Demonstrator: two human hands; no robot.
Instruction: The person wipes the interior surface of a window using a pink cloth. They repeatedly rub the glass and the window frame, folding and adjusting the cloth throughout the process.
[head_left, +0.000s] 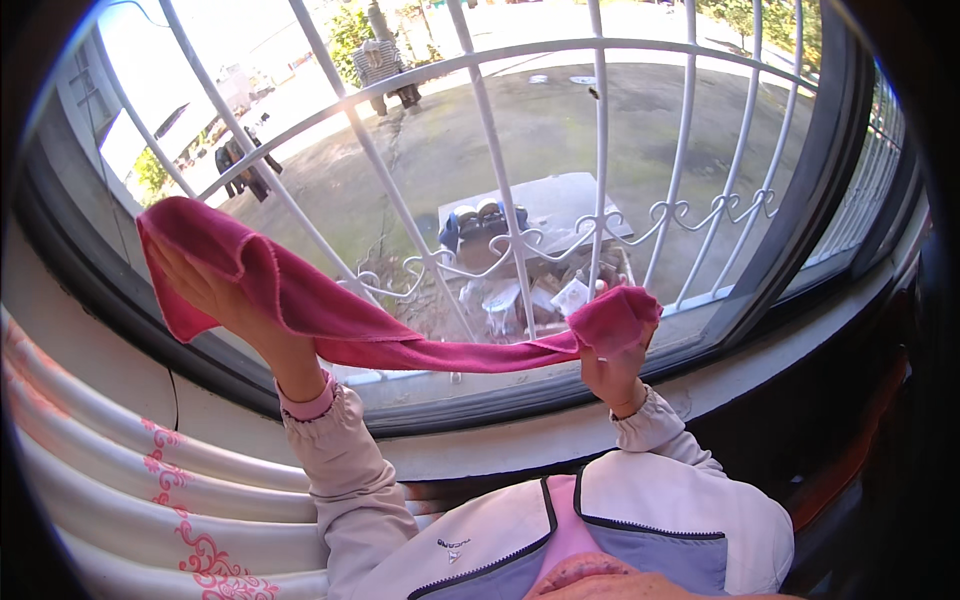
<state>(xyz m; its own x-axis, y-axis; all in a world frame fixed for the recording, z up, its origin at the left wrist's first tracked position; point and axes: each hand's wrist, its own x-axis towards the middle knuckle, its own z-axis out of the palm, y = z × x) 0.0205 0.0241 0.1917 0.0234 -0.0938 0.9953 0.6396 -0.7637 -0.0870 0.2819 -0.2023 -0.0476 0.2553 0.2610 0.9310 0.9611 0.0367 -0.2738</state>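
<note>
A pink cloth (450, 354) stretches between my two hands in front of a window pane (420, 262). On the left, my left hand (202, 281) is raised with its fingers extended under the draped cloth, close to the glass. Lower and to the right, my right hand (619, 360) grips the bunched other end, and a ring shows on one finger. Between the hands the cloth sags in a narrow twisted band. Part of each hand is covered by the cloth, and whether the cloth touches the glass I cannot tell.
Dark window frame (525, 409) curves around the pane above a pale sill (465, 456). White metal bars (487, 135) stand beyond the glass. Outside are a board (562, 202) and a heap of mixed items (510, 300). A white curtain with a red pattern (172, 517) hangs at lower left.
</note>
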